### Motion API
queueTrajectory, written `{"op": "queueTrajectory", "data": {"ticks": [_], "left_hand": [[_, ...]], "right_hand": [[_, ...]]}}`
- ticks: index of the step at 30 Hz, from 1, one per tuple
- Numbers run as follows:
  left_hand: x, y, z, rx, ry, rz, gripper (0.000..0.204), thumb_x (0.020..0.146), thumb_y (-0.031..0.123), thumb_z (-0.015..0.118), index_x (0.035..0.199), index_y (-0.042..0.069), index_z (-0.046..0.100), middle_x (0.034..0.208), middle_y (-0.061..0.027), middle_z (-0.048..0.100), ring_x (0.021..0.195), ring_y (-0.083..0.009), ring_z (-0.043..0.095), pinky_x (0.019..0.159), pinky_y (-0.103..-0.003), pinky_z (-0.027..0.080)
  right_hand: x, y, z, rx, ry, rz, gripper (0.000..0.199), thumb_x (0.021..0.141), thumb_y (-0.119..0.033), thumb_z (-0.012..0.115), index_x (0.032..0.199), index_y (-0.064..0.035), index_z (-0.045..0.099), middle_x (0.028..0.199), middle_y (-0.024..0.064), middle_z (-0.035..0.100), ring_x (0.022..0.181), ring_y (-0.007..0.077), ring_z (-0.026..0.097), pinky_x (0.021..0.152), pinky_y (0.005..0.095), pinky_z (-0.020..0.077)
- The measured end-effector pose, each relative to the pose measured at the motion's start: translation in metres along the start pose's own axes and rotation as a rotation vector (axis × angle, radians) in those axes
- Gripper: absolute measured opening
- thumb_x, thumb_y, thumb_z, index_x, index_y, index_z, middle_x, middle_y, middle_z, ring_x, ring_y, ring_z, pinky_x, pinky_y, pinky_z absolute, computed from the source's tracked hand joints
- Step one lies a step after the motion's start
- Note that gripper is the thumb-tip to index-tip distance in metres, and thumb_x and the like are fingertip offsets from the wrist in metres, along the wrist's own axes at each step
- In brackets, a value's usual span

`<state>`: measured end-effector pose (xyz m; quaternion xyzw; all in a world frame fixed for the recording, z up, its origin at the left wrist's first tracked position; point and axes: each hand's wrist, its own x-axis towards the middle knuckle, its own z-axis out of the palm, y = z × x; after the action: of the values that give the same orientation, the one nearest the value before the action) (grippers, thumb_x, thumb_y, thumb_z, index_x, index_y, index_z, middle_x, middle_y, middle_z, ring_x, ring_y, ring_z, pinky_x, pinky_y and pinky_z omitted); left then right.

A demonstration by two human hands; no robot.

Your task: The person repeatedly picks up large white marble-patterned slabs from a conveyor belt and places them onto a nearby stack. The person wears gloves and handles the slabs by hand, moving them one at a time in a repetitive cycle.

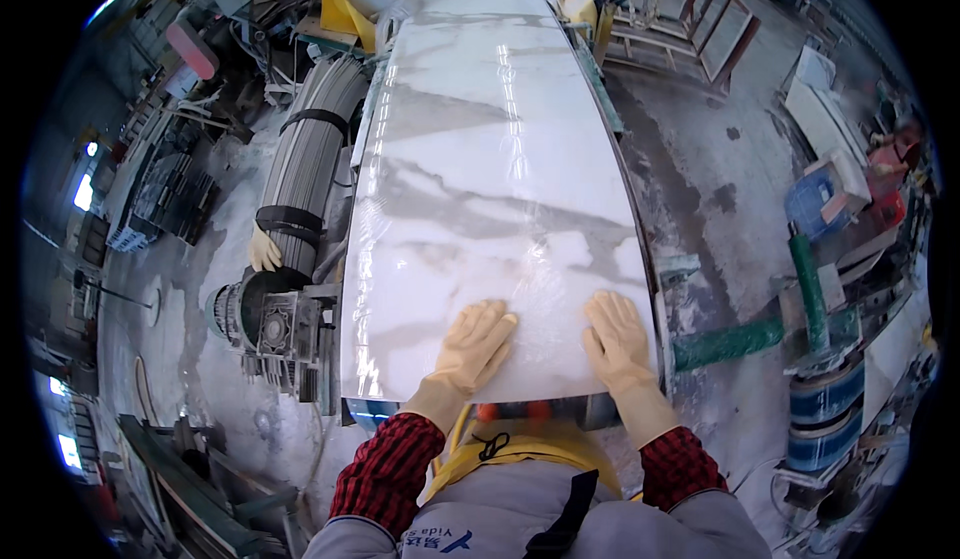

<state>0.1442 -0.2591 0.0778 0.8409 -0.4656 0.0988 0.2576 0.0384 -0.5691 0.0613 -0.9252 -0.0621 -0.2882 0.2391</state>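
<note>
A long, glossy white stone slab (480, 219) with grey veining stretches away from me, its near end close to my waist. Both my hands wear cream rubber gloves and rest on its near part. My left hand (478, 344) lies flat near the middle of the near end, fingers pointing forward. Toward the right edge, my right hand (615, 339) is also flat, its thumb spread inward. Neither hand grasps anything. Red-and-black checked sleeve covers show at both wrists, and a yellow apron (520, 447) sits at my waist below the slab's edge.
Left of the slab stand a motor with gearbox (275, 324) and a strapped bundle of grey strips (310, 149), with a loose glove (264, 249) beside it. On the right are a green post (808, 289), blue drum-like rolls (825, 414) and a metal frame (690, 34).
</note>
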Motion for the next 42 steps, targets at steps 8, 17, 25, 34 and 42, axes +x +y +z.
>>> {"op": "queueTrajectory", "data": {"ticks": [8, 17, 25, 34, 42], "left_hand": [[-0.058, -0.024, -0.048, 0.09, -0.011, -0.087, 0.047, 0.106, 0.012, 0.075, 0.151, 0.002, 0.069, 0.152, -0.0246, 0.068, 0.141, -0.0489, 0.065, 0.123, -0.06, 0.05], [-0.084, -0.032, -0.054, 0.011, -0.085, -0.005, 0.063, 0.1, 0.027, 0.088, 0.157, 0.009, 0.067, 0.161, -0.0203, 0.064, 0.149, -0.0465, 0.06, 0.128, -0.06, 0.046], [-0.114, -0.026, -0.064, 0.052, -0.256, 0.236, 0.082, 0.085, 0.036, 0.099, 0.157, 0.012, 0.067, 0.161, -0.0176, 0.066, 0.151, -0.0425, 0.062, 0.127, -0.06, 0.05], [-0.118, -0.037, -0.016, 0.129, 0.125, 0.395, 0.053, 0.09, 0.014, 0.08, 0.143, 0.012, 0.074, 0.15, -0.0155, 0.072, 0.139, -0.0425, 0.069, 0.118, -0.059, 0.056], [-0.129, -0.038, -0.018, 0.153, 0.047, 0.377, 0.049, 0.093, 0.013, 0.077, 0.142, 0.01, 0.073, 0.15, -0.016, 0.071, 0.137, -0.0422, 0.069, 0.119, -0.056, 0.057]], "right_hand": [[-0.025, -0.051, -0.008, -0.023, -0.079, 0.162, 0.036, 0.096, -0.009, 0.073, 0.132, -0.002, 0.074, 0.142, 0.0184, 0.072, 0.13, 0.0455, 0.066, 0.115, 0.0553, 0.0549], [-0.104, -0.144, -0.017, 0.025, -0.037, 0.351, 0.042, 0.1, -0.006, 0.076, 0.141, 0.0018, 0.077, 0.147, 0.027, 0.076, 0.138, 0.0525, 0.069, 0.121, 0.0564, 0.0562], [-0.16, -0.218, 0.046, 0.639, 0.251, 1.379, 0.047, 0.121, -0.024, 0.079, 0.161, -0.0001, 0.077, 0.167, 0.0211, 0.076, 0.151, 0.0319, 0.075, 0.127, 0.0433, 0.0587], [-0.083, -0.198, 0.155, 1.453, 0.297, 1.673, 0.061, 0.118, -0.042, 0.084, 0.156, 0.0035, 0.07, 0.147, 0.0225, 0.082, 0.134, 0.0366, 0.083, 0.115, 0.0495, 0.0711], [-0.088, -0.197, 0.176, 1.29, 0.258, 1.557, 0.063, 0.118, -0.036, 0.086, 0.156, 0.0098, 0.066, 0.137, 0.0287, 0.083, 0.12, 0.0384, 0.087, 0.102, 0.0505, 0.0746]]}}
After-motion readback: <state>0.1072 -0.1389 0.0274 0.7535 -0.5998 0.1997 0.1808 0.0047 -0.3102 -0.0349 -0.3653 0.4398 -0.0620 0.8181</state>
